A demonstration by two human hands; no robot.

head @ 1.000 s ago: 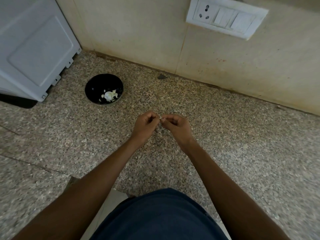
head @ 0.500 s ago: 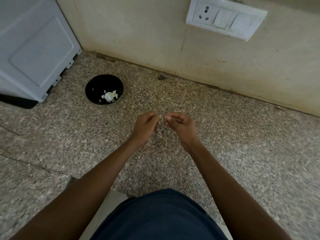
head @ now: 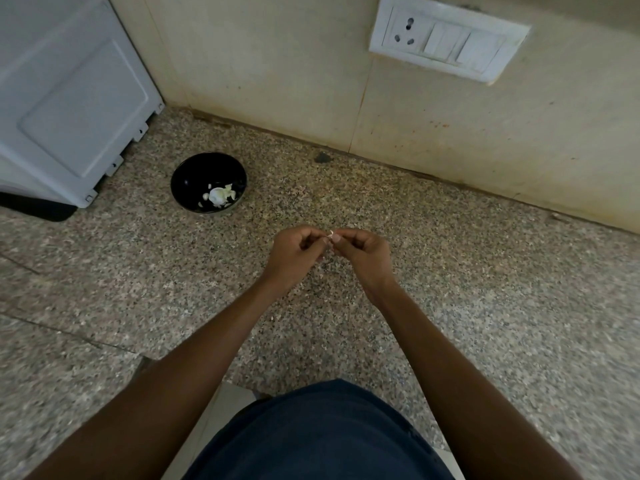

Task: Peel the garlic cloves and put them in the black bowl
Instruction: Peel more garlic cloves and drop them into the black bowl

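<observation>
My left hand (head: 298, 252) and my right hand (head: 363, 252) meet fingertip to fingertip above the speckled granite counter (head: 485, 289). Between the tips shows a small pale garlic clove (head: 331, 234), pinched by both hands; most of it is hidden by the fingers. The black bowl (head: 194, 174) stands on the counter to the upper left of my hands, apart from them. Inside it lie a whitish piece of garlic (head: 218, 195) and a few small pale bits.
A white appliance (head: 62, 98) stands at the far left on the counter. A beige wall (head: 294, 81) runs along the back, with a white socket and switch plate (head: 446, 39). A dark spot (head: 322, 157) lies by the wall. My dark blue shirt (head: 322, 434) fills the bottom.
Half a second ago my fingertips were slightly apart; now they are together again on the clove. The bowl has not moved.
</observation>
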